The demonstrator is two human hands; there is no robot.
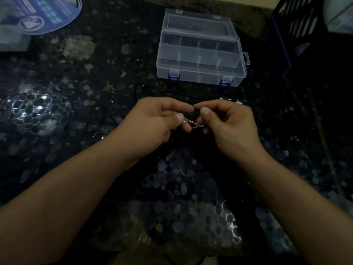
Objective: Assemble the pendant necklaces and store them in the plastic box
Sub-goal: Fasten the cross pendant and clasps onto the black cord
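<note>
Two hands meet over the middle of a dark, speckled stone bench (80, 77). The left hand (152, 121) pinches one end of a thin silver chain (193, 123) between thumb and curled fingers, and the right hand (227, 125) pinches the other end the same way, so the chain hangs in a short slack span between them, just above the bench. Whether a pendant is on it is too small and dim to tell.

Beyond the hands stands a clear plastic box (200, 69) with blue latches, its lid open and leaning back; dividers split it into compartments, and what lies inside is unclear. Between box and hands, thin black cords (150, 90) lie on the bench, with small silver clasps (238, 101) just beyond the right hand.

At the far left corner lies a blue printed sheet (47, 14); its writing is too blurred to read. A dark slotted crate (298, 25) stands at the far right.
</note>
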